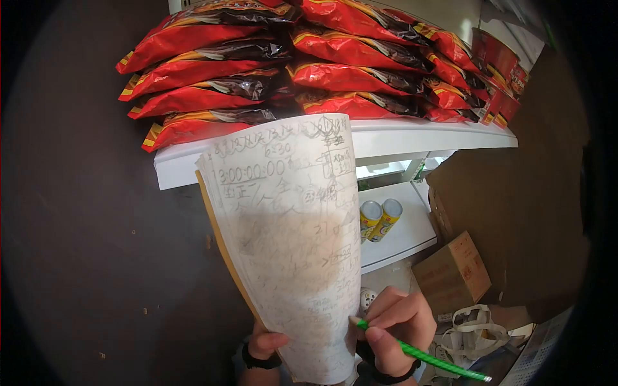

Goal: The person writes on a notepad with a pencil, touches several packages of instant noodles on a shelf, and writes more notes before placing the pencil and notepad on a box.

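Observation:
A thick notebook with a brown cover edge stands tilted in front of me, its page full of pencilled numbers and characters. My left hand grips its lower left edge, thumb on the page and the other fingers hidden behind. In my right hand is a green pencil, pinched between thumb and fingers. The pencil's tip lies at the page's lower right edge, while its other end points down to the right. Dark bands circle both wrists.
Red snack bags lie stacked on a white shelf beyond the notebook. Two yellow cans stand on a lower shelf. At the right are a cardboard box, a pale tote bag and a red tub.

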`<action>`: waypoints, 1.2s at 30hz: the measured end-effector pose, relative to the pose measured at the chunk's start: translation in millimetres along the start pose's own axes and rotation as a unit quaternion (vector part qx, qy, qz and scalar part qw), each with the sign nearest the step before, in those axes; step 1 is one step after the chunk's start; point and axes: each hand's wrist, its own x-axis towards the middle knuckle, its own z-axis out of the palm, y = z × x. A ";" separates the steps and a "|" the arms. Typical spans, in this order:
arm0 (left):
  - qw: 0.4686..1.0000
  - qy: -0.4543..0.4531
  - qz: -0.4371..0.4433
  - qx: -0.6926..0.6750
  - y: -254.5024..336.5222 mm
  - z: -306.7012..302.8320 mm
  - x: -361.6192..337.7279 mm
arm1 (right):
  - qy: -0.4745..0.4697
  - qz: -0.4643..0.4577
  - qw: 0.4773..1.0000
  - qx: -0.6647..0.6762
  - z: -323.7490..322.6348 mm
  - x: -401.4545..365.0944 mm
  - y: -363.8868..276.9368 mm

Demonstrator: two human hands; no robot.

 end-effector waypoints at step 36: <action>0.999 -0.020 -0.019 0.018 -3.4 0.4 -0.8 | -0.022 -0.134 0.989 -0.052 2.0 0.9 8.9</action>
